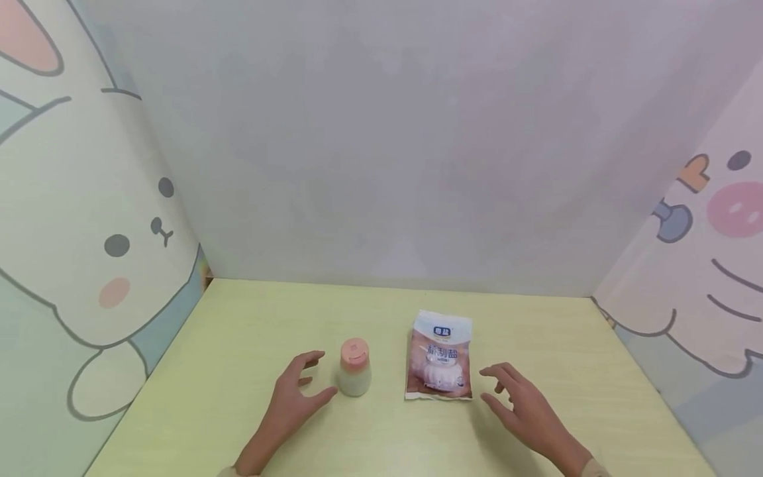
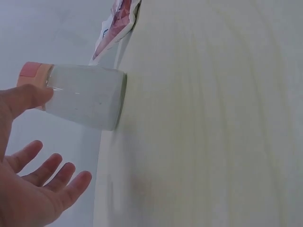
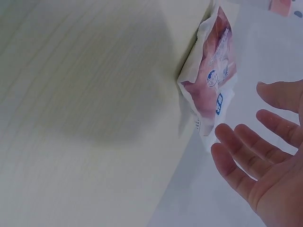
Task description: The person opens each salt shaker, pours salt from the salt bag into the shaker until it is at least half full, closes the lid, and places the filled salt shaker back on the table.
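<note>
A small glass jar [image 1: 354, 380] with a pink-orange lid stands upright on the table, its contents whitish. My left hand [image 1: 295, 396] is just left of it, fingers spread and relaxed, the thumb tip near the jar's side. In the left wrist view the thumb overlaps the lid [image 2: 35, 75] of the jar [image 2: 85, 94]. To the right of the jar lies a salt packet [image 1: 440, 358], white at the top and reddish-brown below. My right hand [image 1: 524, 409] hovers right of the packet with loosely bent fingers and holds nothing; the right wrist view shows it beside the packet [image 3: 210, 80].
Both things are on a pale yellow table [image 1: 262, 311]. A plain light curtain [image 1: 381, 165] hangs behind its back edge. Cartoon-printed cloth stands at the sides, with a rabbit [image 1: 77, 218] on the left and a pink-nosed figure [image 1: 685, 278] on the right.
</note>
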Demonstrator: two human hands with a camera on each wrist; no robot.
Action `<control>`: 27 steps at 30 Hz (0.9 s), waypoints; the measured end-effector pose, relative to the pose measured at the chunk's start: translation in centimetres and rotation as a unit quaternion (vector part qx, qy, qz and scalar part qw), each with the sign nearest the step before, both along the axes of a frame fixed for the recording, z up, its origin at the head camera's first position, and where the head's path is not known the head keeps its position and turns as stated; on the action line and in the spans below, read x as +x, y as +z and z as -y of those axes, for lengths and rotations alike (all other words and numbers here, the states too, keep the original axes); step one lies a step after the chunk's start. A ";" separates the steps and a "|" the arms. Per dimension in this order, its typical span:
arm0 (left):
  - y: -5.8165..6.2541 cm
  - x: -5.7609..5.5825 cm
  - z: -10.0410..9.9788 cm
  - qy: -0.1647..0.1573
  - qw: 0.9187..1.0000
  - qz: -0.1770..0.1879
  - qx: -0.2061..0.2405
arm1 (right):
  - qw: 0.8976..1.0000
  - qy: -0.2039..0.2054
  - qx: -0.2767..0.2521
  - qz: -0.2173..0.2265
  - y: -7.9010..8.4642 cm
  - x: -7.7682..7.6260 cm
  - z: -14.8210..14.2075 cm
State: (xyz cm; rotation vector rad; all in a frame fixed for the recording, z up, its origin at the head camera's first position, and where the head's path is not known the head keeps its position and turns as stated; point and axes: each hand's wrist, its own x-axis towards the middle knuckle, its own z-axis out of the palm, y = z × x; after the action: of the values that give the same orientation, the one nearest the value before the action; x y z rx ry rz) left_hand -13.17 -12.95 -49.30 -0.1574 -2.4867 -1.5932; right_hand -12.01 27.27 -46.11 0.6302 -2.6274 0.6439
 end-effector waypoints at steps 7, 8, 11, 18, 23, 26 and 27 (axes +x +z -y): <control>1.6 0.3 -0.9 0.000 0.999 0.029 0.029 | 1.000 0.023 -0.005 -0.010 0.6 -0.4 0.8; 1.8 0.3 -1.0 0.001 0.999 0.032 0.034 | 1.000 0.025 -0.006 -0.010 0.6 -0.4 0.9; 1.8 0.3 -1.1 0.001 0.998 0.042 0.042 | 0.999 0.035 -0.010 -0.007 0.8 -0.6 1.3; 0.3 -0.4 -0.8 -0.009 0.997 0.049 0.054 | 0.998 0.055 -0.015 0.011 1.0 -1.1 2.0; 0.1 -0.7 -1.0 -0.015 0.997 0.045 0.064 | 0.997 0.070 -0.011 0.007 1.2 -1.6 2.5; 0.0 -0.9 -1.2 -0.016 0.997 0.047 0.065 | 0.997 0.074 -0.011 0.002 1.4 -1.8 2.9; -0.1 -0.9 -1.2 -0.016 0.997 0.047 0.064 | 0.997 0.075 -0.010 0.003 1.5 -1.8 3.1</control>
State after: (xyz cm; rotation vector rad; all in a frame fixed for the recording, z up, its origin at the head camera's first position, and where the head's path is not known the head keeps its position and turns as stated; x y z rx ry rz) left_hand -14.08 -11.71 -49.35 -0.1072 -2.4508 -1.8066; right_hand -13.84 24.20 -44.62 0.8277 -2.5933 0.7159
